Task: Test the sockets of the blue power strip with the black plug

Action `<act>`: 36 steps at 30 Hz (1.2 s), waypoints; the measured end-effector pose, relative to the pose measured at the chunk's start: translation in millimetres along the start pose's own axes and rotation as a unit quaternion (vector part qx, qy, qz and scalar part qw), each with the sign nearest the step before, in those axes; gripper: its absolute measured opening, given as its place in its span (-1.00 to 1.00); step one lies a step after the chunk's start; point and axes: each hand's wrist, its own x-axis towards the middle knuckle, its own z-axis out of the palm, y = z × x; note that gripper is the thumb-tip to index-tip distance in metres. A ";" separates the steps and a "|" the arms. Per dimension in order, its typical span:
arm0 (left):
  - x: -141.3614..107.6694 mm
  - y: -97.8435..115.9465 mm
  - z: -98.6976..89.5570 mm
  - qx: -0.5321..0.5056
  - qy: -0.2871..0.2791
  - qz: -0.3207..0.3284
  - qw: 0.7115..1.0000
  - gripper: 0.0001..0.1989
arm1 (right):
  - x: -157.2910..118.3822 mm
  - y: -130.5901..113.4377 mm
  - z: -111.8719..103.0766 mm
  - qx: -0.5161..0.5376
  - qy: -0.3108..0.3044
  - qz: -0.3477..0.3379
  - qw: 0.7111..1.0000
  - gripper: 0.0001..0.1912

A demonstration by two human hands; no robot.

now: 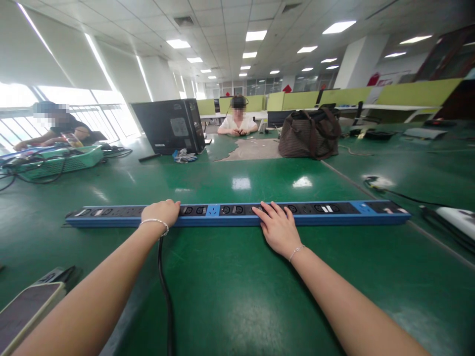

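A long blue and black power strip (237, 220) lies across the green table, its sockets facing up. My left hand (162, 213) is closed around the strip left of its middle, fingers curled over the far edge. From beneath that hand a black cable (166, 296) runs toward the near edge of the view; where it begins is hidden. Right of the middle, my right hand (280, 227) rests on the strip with its fingers spread over the sockets.
A phone (31, 316) lies at the lower left. Farther back are a green basket (63, 163) of cables, a black computer case (166, 126), gloves (184, 156) and a brown bag (309, 133). A white device (458, 222) sits at right. Two people sit beyond.
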 end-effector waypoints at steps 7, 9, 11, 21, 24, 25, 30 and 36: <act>-5.1 2.7 1.2 -0.017 0.013 -0.016 1.000 -0.44 | 0.5 -0.2 -0.6 0.008 -0.002 0.001 1.000 -0.55; -4.0 2.5 0.7 -0.018 0.011 -0.011 1.000 -0.44 | 0.5 -0.1 -0.9 0.008 -0.004 0.000 1.000 -0.54; -2.4 1.9 0.7 -0.020 0.006 -0.002 1.000 -0.44 | 0.3 -0.1 -1.4 0.006 -0.007 -0.001 1.000 -0.54; -1.2 -17.6 4.1 -0.024 0.008 0.053 0.998 -0.50 | 0.3 0.4 -1.1 0.010 -0.001 -0.001 1.000 -0.54; -1.7 -19.3 4.4 -0.050 -0.004 0.042 0.998 -0.49 | 0.3 0.0 -0.7 0.012 0.002 0.004 1.000 -0.55; -1.7 -18.4 4.5 -0.055 -0.004 0.032 0.998 -0.48 | 0.3 -0.1 -0.6 0.012 0.001 0.004 1.000 -0.55; 1.0 -14.2 4.3 -0.025 -0.005 0.042 0.999 -0.52 | 0.3 -0.3 -1.4 0.014 -0.001 0.003 1.000 -0.55; 8.2 -32.3 -4.5 -0.035 0.026 0.074 0.996 -0.65 | 0.1 -0.5 -2.0 0.010 0.000 0.001 1.000 -0.54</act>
